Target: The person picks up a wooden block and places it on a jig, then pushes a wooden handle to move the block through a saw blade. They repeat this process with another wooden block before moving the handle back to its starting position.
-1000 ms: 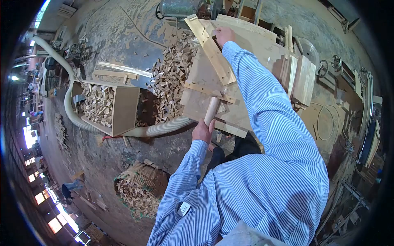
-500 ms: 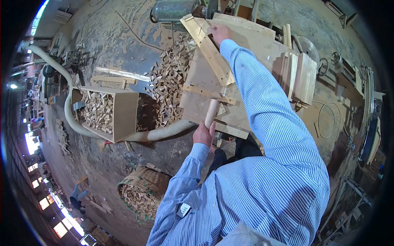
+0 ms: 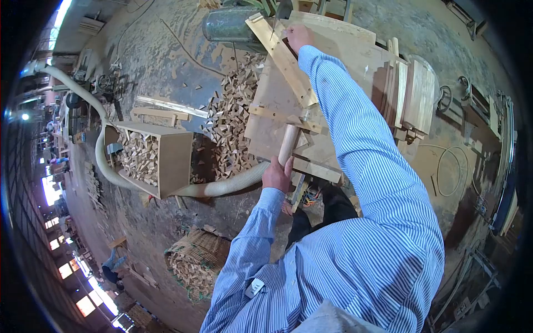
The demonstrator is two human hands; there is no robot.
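My left hand [image 3: 276, 176] is closed around the lower part of a smooth, pale wooden stick [image 3: 287, 145]. The stick's far end reaches a thin wooden strip [image 3: 266, 112] fixed across the worktable [image 3: 333, 58]. A small wooden offcut [image 3: 302, 140] lies just right of the stick. At the table's far side is my right hand [image 3: 300, 36], its fingers curled beside the upper end of a long wooden fence [image 3: 284, 62]. Whatever those fingers hold, if anything, is hidden.
Many small offcuts [image 3: 233, 111] are heaped left of the table. Beyond them stand an open wooden box [image 3: 175, 164] of offcuts, a ribbed hose [image 3: 233, 182] and a wicker basket [image 3: 202, 244]. Stacked boards [image 3: 416, 100] sit at the table's right. A motor [image 3: 227, 25] is at the back.
The view has shifted slightly, with the table appearing a little higher. Both hands stay in nearly the same places, and the left still grips the stick. A small wood piece now shows by the stick's far end.
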